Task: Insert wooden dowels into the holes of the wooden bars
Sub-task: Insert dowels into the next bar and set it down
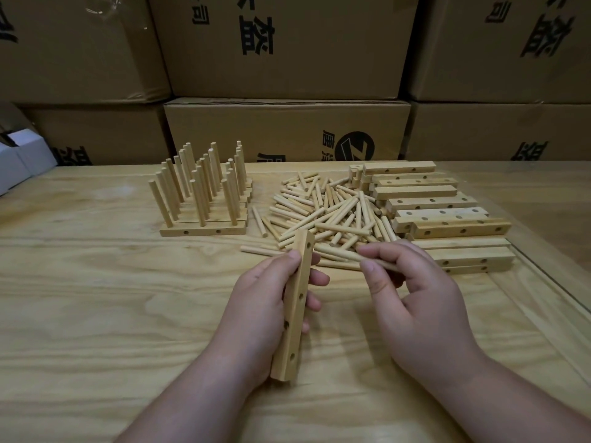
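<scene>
My left hand (265,311) grips a wooden bar (295,302) held lengthwise, its side with several holes facing right. My right hand (412,302) pinches a wooden dowel (339,254) between thumb and fingers, the free tip pointing left toward the bar's upper end, a short gap away. Behind the hands lies a loose pile of dowels (326,215). A stack of drilled bars (441,212) lies to the right of the pile. At the left stand finished bars with upright dowels (204,193).
The wooden table (96,298) carries everything. Stacked cardboard boxes (287,129) form a wall along the far edge. A white box (19,158) sits at the far left. A raised table rim (550,282) runs along the right.
</scene>
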Available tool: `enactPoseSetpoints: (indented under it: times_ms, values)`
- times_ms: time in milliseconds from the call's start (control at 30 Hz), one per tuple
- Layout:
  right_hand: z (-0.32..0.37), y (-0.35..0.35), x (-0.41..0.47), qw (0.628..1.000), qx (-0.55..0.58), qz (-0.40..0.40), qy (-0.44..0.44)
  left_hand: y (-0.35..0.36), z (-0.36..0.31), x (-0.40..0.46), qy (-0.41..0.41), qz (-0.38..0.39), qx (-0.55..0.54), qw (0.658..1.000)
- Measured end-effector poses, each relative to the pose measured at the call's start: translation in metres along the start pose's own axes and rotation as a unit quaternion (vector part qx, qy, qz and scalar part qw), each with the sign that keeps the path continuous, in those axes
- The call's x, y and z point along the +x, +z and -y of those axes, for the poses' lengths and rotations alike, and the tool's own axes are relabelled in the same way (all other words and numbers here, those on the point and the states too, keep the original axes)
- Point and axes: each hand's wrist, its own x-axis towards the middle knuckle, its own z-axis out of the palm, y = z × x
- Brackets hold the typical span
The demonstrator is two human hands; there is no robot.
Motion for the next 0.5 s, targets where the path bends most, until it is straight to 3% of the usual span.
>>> enactPoseSetpoints:
  times_ms: [500]
  values:
    - [-0.0024,-0.0014,-0.0001,1.000,0.017,0.005,-0.004,0.0035,0.0015,-0.0019,0.012,0.008,0.061,0.998]
